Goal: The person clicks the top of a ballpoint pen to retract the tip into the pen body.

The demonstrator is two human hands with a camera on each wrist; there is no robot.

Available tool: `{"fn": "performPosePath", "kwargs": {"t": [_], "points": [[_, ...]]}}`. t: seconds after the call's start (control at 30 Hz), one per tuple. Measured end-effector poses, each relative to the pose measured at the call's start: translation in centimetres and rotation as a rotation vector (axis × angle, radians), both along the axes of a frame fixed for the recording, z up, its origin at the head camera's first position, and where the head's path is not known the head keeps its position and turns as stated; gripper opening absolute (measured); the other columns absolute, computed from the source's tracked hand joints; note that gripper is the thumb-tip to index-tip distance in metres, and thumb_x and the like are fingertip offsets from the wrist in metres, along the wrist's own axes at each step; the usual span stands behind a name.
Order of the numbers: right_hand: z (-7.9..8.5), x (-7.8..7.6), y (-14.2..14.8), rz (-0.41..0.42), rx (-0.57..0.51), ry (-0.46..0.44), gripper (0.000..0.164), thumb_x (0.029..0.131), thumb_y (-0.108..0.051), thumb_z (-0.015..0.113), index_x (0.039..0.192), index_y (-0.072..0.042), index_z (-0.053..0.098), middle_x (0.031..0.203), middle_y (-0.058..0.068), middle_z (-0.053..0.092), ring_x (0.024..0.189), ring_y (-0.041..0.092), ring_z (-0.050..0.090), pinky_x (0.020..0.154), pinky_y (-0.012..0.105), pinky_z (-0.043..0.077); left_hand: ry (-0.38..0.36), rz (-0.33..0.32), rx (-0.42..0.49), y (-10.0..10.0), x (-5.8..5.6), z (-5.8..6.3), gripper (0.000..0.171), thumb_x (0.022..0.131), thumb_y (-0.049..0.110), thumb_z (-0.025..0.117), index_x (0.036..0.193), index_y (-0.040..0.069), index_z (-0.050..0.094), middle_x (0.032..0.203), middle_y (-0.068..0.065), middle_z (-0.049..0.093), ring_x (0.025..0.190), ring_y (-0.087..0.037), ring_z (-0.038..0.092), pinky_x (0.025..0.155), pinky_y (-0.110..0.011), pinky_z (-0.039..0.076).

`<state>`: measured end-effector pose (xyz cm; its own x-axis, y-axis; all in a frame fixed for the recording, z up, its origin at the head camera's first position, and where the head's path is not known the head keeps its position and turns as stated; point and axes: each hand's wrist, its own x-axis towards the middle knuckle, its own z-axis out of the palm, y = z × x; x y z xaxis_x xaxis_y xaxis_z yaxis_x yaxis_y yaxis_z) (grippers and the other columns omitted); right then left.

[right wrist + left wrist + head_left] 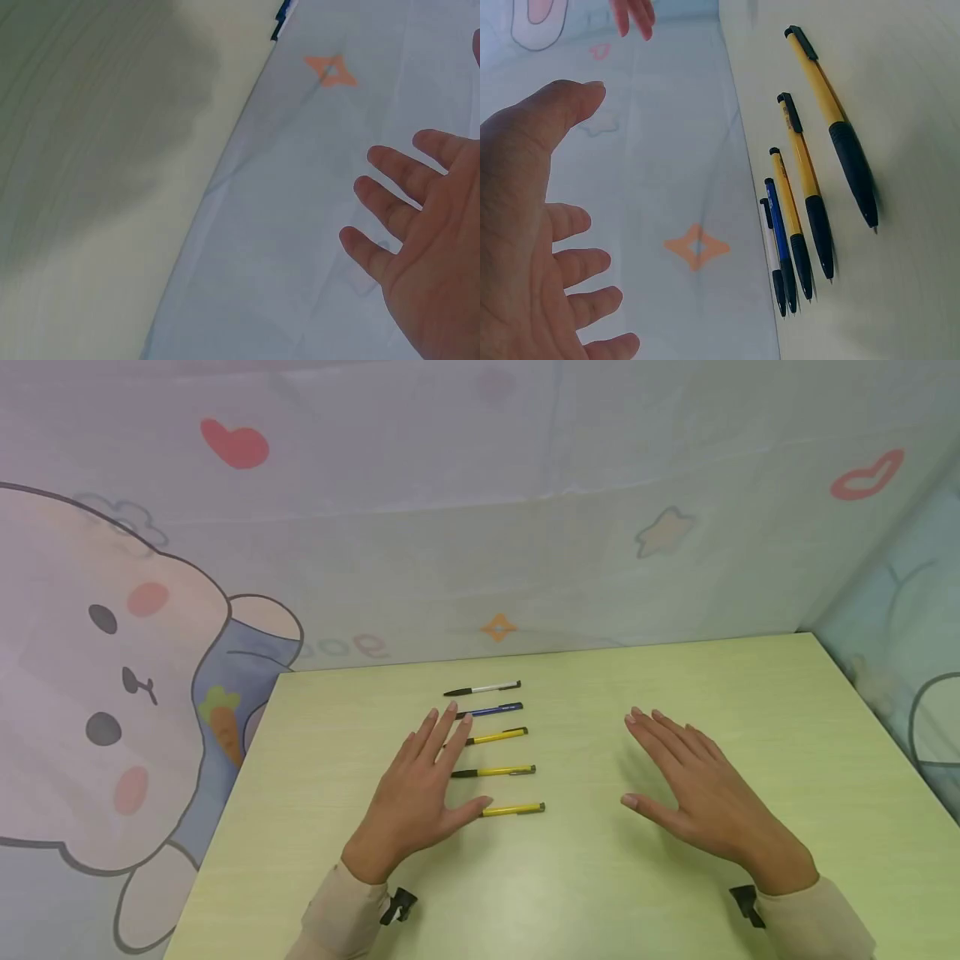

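Several pens lie in a column on the table, roughly parallel. At the far end is a white pen (pixel 491 688), then a blue pen (pixel 495 709). Nearer come a yellow pen (pixel 501 737), another yellow pen (pixel 506 770) and a nearest yellow pen (pixel 517 810). All have black grips, plain in the left wrist view. My left hand (pixel 420 793) hovers over the pens' left ends with fingers extended, hiding parts of them, and holds nothing. Off to the right of the pens, my right hand (pixel 705 793) is held above the table, fingers straight, also holding nothing.
The pale wooden table (pixel 585 893) meets a printed cloth (pixel 450 568) along its back edge. More cloth hangs at the right side. A large cartoon animal (pixel 67 677) is printed at the left. Each wrist wears a black strap piece (pixel 399 906).
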<state>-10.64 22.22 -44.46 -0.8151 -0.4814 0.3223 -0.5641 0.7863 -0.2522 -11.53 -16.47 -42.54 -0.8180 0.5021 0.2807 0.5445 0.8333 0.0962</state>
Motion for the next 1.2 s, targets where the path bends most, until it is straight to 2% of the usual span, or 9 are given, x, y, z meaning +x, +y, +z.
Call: {"fn": "performPosePath", "kwargs": {"t": [0.17,0.3,0.43,0.5,0.57,0.83,0.97,1.07,1.2], "points": [[0.0,0.1,0.0,0.022,-0.047,-0.015,0.091,0.091,-0.045,0.074,0.162,-0.017,0.026,0.164,0.003,0.034,0.146,0.032,0.037,0.111,0.056,0.035,0.001,-0.032,0.047,-0.3,-0.2,0.2,0.100,0.088,0.059,0.070,0.162,0.009,0.023,0.168,-0.012,0.023,0.154,-0.032,0.025,0.121,-0.047,0.032],[-0.1,0.1,0.2,0.013,-0.118,-0.085,0.088,0.091,-0.043,0.075,0.162,-0.021,0.027,0.161,0.001,0.038,0.143,0.029,0.042,0.111,0.053,0.037,0.023,-0.073,0.128,-0.5,-0.3,0.0,0.098,0.087,0.053,0.075,0.161,0.008,0.027,0.167,-0.010,0.027,0.152,-0.030,0.030,0.115,-0.046,0.041],[-0.2,0.1,0.4,-0.006,-0.212,-0.174,0.084,0.092,-0.041,0.076,0.160,-0.028,0.029,0.159,-0.007,0.040,0.144,0.019,0.042,0.116,0.031,0.034,0.029,-0.108,0.216,-0.8,-0.4,-0.1,0.096,0.087,0.048,0.077,0.160,0.010,0.030,0.165,-0.007,0.031,0.148,-0.027,0.037,0.100,-0.043,0.054],[-0.2,0.0,0.5,0.016,-0.277,-0.198,0.083,0.091,-0.035,0.078,0.159,-0.029,0.031,0.157,-0.009,0.042,0.142,0.015,0.044,0.115,0.019,0.030,0.011,-0.117,0.258,-0.9,-0.4,-0.2,0.094,0.087,0.046,0.078,0.160,0.011,0.030,0.164,-0.006,0.033,0.146,-0.026,0.040,0.094,-0.043,0.057],[-0.2,0.0,0.6,0.045,-0.338,-0.208,0.083,0.090,-0.028,0.080,0.159,-0.029,0.033,0.155,-0.010,0.044,0.139,0.014,0.046,0.112,0.011,0.028,-0.029,-0.116,0.296,-0.9,-0.5,-0.3,0.092,0.088,0.045,0.077,0.161,0.014,0.029,0.163,-0.005,0.034,0.145,-0.026,0.041,0.095,-0.044,0.056],[-0.1,0.0,0.9,0.150,-0.529,-0.201,0.083,0.084,-0.006,0.083,0.155,-0.015,0.041,0.150,-0.002,0.052,0.132,0.020,0.055,0.109,0.019,0.040,-0.254,-0.065,0.436,-1.2,-0.5,-0.3,0.087,0.091,0.046,0.075,0.161,0.030,0.026,0.162,0.003,0.036,0.148,-0.019,0.036,0.115,-0.049,0.040],[-0.1,0.3,1.2,0.141,-0.573,-0.258,0.085,0.084,-0.004,0.082,0.156,-0.019,0.039,0.151,0.000,0.052,0.133,0.019,0.055,0.111,0.018,0.038,-0.305,-0.093,0.523,-1.4,-0.7,-0.5,0.085,0.091,0.041,0.077,0.160,0.030,0.029,0.160,0.005,0.038,0.146,-0.019,0.040,0.114,-0.047,0.042],[-0.1,0.5,1.5,0.118,-0.589,-0.314,0.086,0.085,-0.005,0.082,0.157,-0.024,0.038,0.152,-0.002,0.051,0.134,0.017,0.054,0.112,0.017,0.036,-0.323,-0.124,0.582,-1.5,-0.8,-0.8,0.084,0.090,0.035,0.079,0.159,0.029,0.031,0.159,0.002,0.041,0.142,-0.023,0.046,0.109,-0.047,0.047],[-0.2,0.7,1.8,0.125,-0.615,-0.331,0.085,0.086,-0.002,0.080,0.157,-0.022,0.037,0.151,-0.001,0.052,0.134,0.017,0.054,0.112,0.017,0.037,-0.338,-0.149,0.633,-1.6,-1.0,-1.1,0.082,0.090,0.027,0.080,0.158,0.029,0.034,0.158,0.001,0.043,0.140,-0.025,0.049,0.109,-0.046,0.047]]}}
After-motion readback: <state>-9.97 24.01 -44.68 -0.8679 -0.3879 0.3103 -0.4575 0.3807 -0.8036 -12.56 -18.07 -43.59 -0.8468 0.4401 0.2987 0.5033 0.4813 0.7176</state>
